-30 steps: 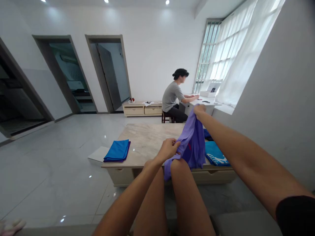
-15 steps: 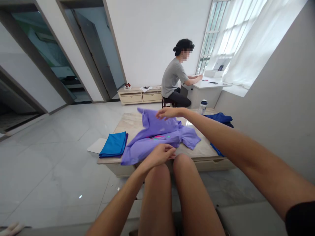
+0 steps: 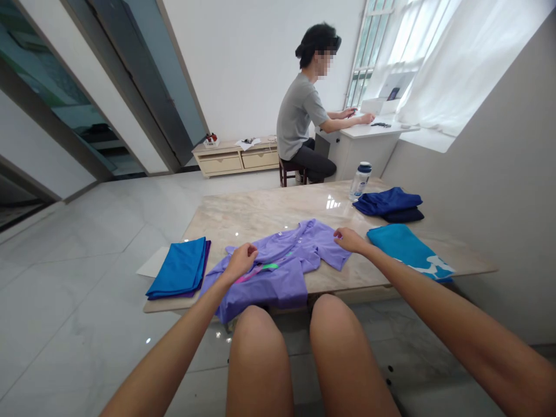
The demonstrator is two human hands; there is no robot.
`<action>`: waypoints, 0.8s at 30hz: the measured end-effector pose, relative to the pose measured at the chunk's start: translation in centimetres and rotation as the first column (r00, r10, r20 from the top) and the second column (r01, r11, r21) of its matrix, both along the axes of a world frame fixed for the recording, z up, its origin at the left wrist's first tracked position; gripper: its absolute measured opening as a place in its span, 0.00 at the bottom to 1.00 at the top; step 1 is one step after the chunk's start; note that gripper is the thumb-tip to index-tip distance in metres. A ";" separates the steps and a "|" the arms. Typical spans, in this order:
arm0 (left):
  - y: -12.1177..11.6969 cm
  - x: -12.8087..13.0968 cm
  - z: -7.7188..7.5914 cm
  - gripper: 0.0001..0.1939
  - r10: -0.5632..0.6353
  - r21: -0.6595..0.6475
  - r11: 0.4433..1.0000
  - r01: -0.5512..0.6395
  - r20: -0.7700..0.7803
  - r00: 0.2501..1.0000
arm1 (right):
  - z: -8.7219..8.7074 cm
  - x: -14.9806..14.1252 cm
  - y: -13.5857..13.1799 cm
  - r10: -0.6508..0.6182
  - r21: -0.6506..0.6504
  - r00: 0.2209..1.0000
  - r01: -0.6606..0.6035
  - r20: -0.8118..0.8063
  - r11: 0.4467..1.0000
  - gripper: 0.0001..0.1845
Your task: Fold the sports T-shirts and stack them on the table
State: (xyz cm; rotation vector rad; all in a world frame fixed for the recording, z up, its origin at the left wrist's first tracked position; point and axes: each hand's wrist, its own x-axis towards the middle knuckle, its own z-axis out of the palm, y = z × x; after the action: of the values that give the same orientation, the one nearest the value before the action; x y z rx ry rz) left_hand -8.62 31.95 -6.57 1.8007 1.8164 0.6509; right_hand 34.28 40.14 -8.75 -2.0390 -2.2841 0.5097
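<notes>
A purple shirt (image 3: 286, 263) with a bright print lies spread on the marble low table (image 3: 260, 214), its lower edge hanging over the near rim above my knees. My left hand (image 3: 240, 260) rests on the shirt's left side with the fingers curled and pinching the cloth. My right hand (image 3: 348, 239) pinches the right sleeve at its outer edge. Both arms reach forward over my bare knees.
A folded blue cloth (image 3: 179, 274) lies at the table's left end over a purple one. A turquoise garment (image 3: 408, 249) and a dark blue pile (image 3: 388, 204) sit at the right, with a water bottle (image 3: 360, 180) behind. A person (image 3: 304, 124) sits at a white desk by the window.
The purple shirt, first held up in the air by both hands, has been laid down and spread on the table. The view has tipped down and closer.
</notes>
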 end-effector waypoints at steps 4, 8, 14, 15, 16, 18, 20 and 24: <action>3.4 0.4 -4.0 0.16 0.016 -0.027 0.999 -0.017 -0.039 0.999 | -4.4 -1.0 3.6 -0.029 0.126 0.997 0.037 -0.071 0.991 0.21; 5.4 0.3 -7.5 0.23 0.032 -0.057 0.998 -0.037 -0.085 0.996 | -7.3 -2.6 6.8 -0.111 0.212 0.975 0.152 -0.192 0.965 0.27; 5.5 0.5 -7.5 0.16 -0.131 -0.032 0.991 0.130 -0.051 0.990 | -6.8 -4.5 8.6 -0.204 0.042 0.973 0.209 -0.107 0.977 0.21; 5.2 0.5 -7.1 0.16 -0.137 -0.019 0.990 0.136 -0.025 0.990 | -6.3 -4.5 8.3 -0.177 0.030 0.980 0.180 -0.087 0.983 0.18; 4.9 0.4 -6.5 0.15 -0.125 -0.001 0.992 0.125 0.000 0.992 | -5.5 -4.5 7.9 -0.140 0.043 0.987 0.143 -0.077 0.989 0.16; 4.2 0.1 -4.6 0.14 -0.071 0.043 0.997 0.069 0.046 0.996 | -3.2 -4.3 6.7 -0.070 0.121 0.994 0.080 -0.085 0.989 0.12; 3.4 -0.7 -1.5 0.13 -0.021 0.105 0.994 0.014 0.060 0.998 | 0.4 -3.9 5.3 -0.042 0.213 0.993 0.065 -0.113 0.975 0.11; 1.3 -2.7 8.9 0.11 0.073 0.301 0.951 -0.068 -0.006 0.997 | 11.5 -2.9 2.1 -0.029 0.408 0.984 0.099 -0.174 0.907 0.12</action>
State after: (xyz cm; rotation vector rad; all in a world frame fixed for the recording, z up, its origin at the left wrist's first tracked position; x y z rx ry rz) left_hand -11.34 33.27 2.37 1.9421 1.8819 0.9884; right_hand 31.34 42.23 2.76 -1.7828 -2.0086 0.1567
